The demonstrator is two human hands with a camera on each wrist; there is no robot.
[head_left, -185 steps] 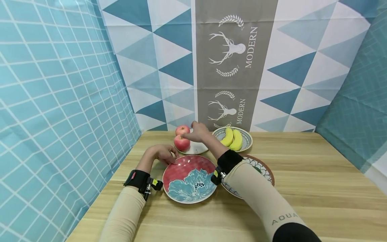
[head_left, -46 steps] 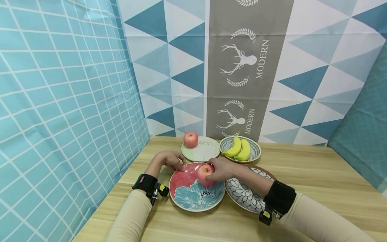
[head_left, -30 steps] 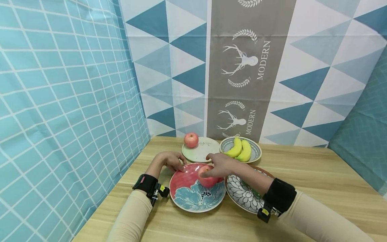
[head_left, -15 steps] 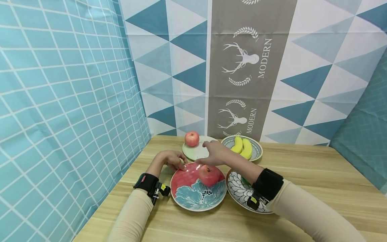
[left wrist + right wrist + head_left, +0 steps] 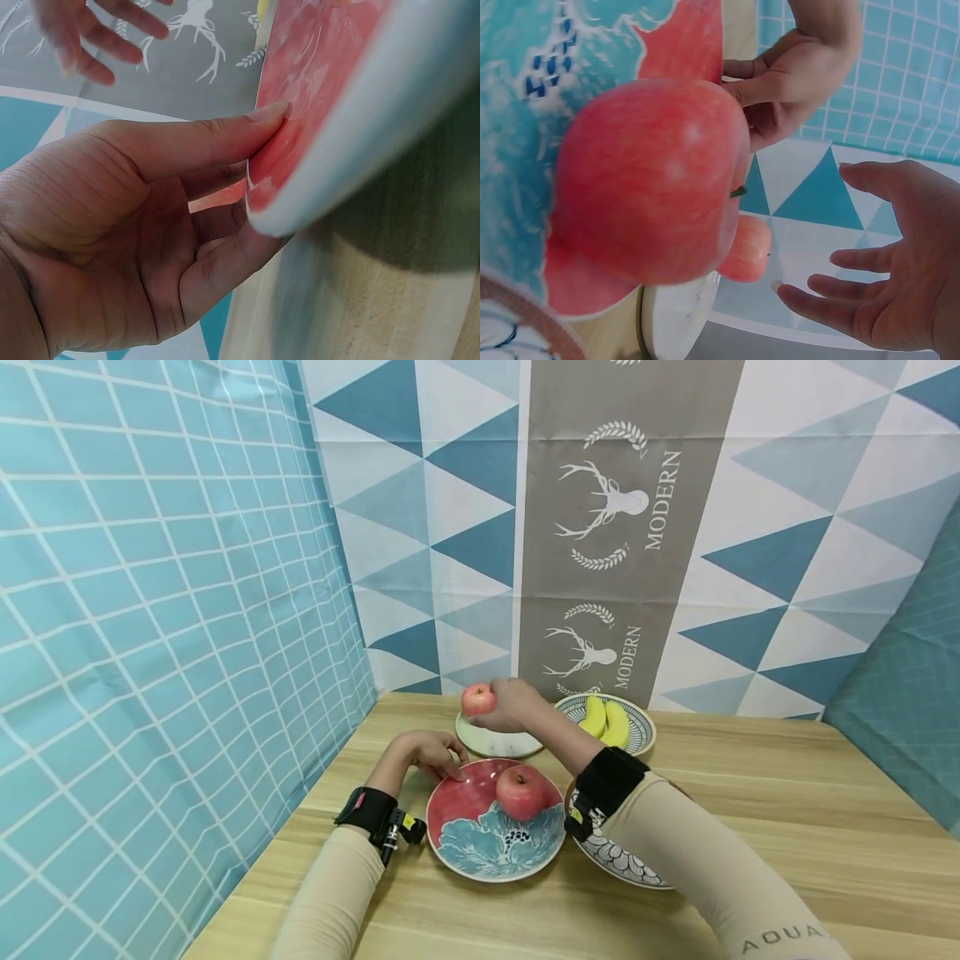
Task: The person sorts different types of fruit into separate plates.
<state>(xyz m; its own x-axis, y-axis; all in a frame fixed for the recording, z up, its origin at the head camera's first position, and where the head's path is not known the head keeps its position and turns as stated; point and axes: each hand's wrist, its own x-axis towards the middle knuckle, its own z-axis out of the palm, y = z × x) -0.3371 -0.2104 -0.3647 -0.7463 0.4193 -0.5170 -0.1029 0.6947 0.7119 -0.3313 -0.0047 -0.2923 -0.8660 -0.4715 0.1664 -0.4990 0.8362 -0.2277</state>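
Observation:
My left hand [image 5: 431, 753] pinches the rim of a red plate with a blue flower [image 5: 491, 852]. In the left wrist view its thumb [image 5: 225, 139] lies on the plate's face and its fingers curl behind the edge. One red apple [image 5: 521, 793] rests on that plate. Farther back, a second apple [image 5: 477, 700] sits at the left of a small white plate [image 5: 498, 745]. My right hand [image 5: 513, 706] reaches beside this apple. The right wrist view shows the right hand [image 5: 900, 262] with fingers spread, apart from the far apple [image 5: 746, 249].
Two bananas [image 5: 617, 725] lie in a patterned oval dish [image 5: 641, 731] at the back right. A brown-rimmed plate with a petal pattern [image 5: 622, 864] stands right of the red one, partly under my right forearm. Patterned cloth [image 5: 472, 527] hangs behind the wooden table [image 5: 787, 793].
My right hand set an apple on the red plate and let go of it. It then moved back and left to the apple on the white plate. The left hand stayed at the rim.

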